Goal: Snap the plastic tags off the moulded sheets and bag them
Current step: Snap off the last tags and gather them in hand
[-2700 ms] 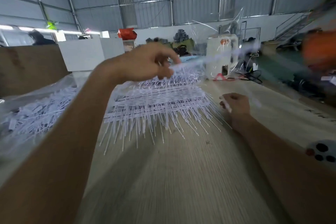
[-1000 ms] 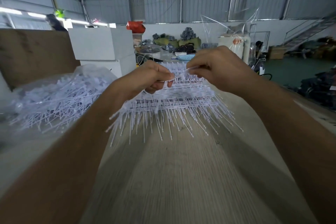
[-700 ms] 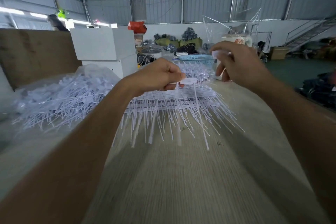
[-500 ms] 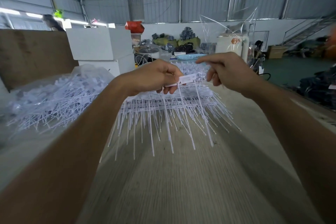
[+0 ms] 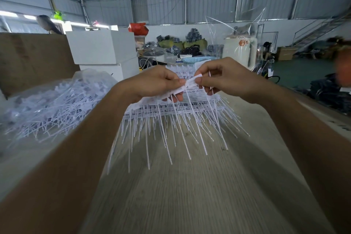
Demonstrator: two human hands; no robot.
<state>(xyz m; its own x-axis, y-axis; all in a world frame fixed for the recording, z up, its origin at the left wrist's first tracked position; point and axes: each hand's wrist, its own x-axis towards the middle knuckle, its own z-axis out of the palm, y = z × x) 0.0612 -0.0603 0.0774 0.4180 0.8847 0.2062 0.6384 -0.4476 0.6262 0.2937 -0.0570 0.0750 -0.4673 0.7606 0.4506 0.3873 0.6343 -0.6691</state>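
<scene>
Both hands are up in the middle of the frame, working one moulded sheet (image 5: 171, 99) held above the tabletop (image 5: 190, 195). The left hand (image 5: 152, 83) has its fingers curled round the sheet's top edge, with the long thin tails hanging down in a fringe. The right hand (image 5: 226, 80) pinches a single white tag (image 5: 192, 80) between thumb and forefinger, right where it meets the left thumb, so I'd guess this is the snap itself.

Under the hands, a stack of more sheets (image 5: 180, 112) lies flat on the tabletop, tails fanned out toward the camera. The clear bag (image 5: 57, 104) full of loose tags sits at the left of the frame, well apart from the hands.

What could go wrong from here, imo:
- The tag head is small and the pinch is only at the fingertips. If it pops free suddenly it could flick off onto the tabletop or floor instead of staying in the right hand.
- Twisting too far from the joint might tear the thin tail off rather than break cleanly at the runner.
- Those dangling tails could snag in the stack below and drag a sheet along when the hands move toward the bag.
- The bag mouth looks floppy, so a careless toss could miss it.
</scene>
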